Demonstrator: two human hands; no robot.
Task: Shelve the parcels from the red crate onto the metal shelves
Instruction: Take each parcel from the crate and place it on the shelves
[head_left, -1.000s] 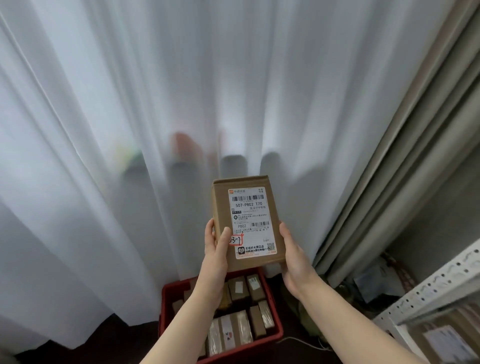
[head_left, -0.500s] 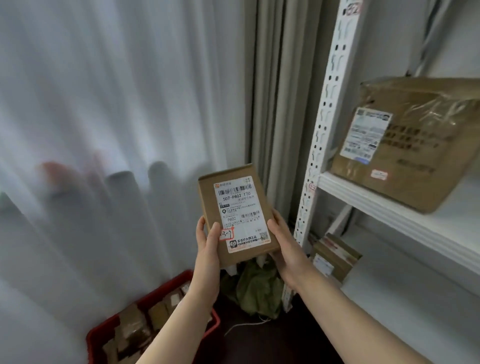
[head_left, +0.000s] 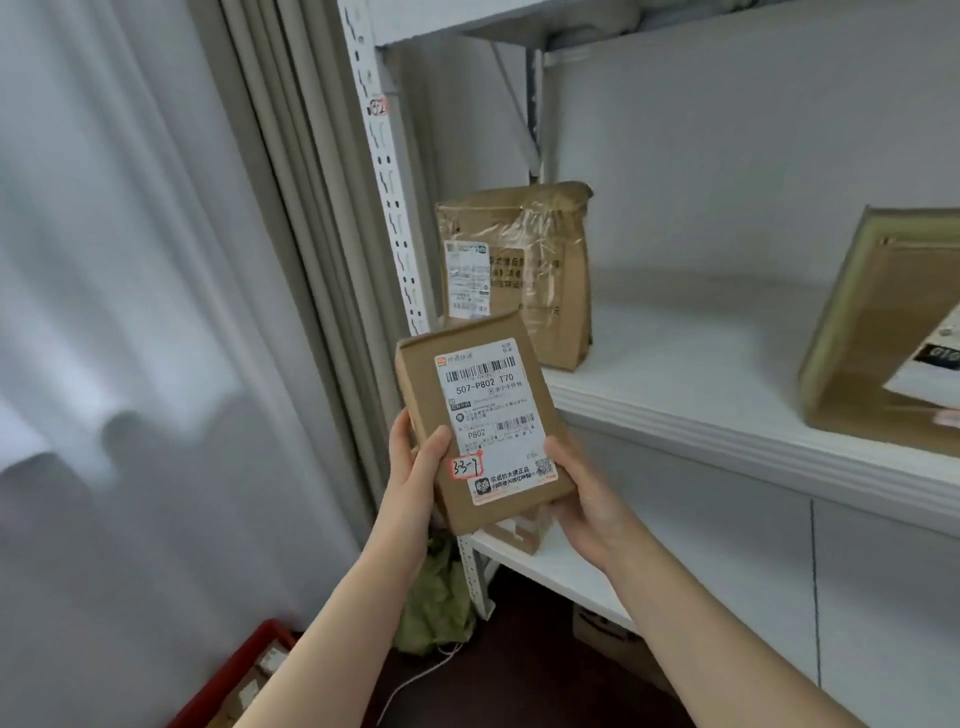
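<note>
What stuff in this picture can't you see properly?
Head view:
- Red crate: cut off by the bottom edge.
- Box at the right: cut off by the right edge.
- Small parcel on the lower shelf: mostly hidden behind the held parcel.
- Held parcel's small print: too small to read.
- Shapes behind the curtain: blurred by the fabric.

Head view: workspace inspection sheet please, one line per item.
Surface: white metal shelf, carrying two parcels.
Job's things: small labelled parcel held before the shelf; red crate lower left, parcels inside.
Clutter: taped brown parcel upright at the shelf's left end; cardboard box at its right; green bag on the floor.
Grippers: left hand and right hand both grip the small labelled parcel's lower end.
Cables: white cable on the floor by the green bag.
Surroundings: sheer white curtain, beige curtain, slotted shelf upright.
</note>
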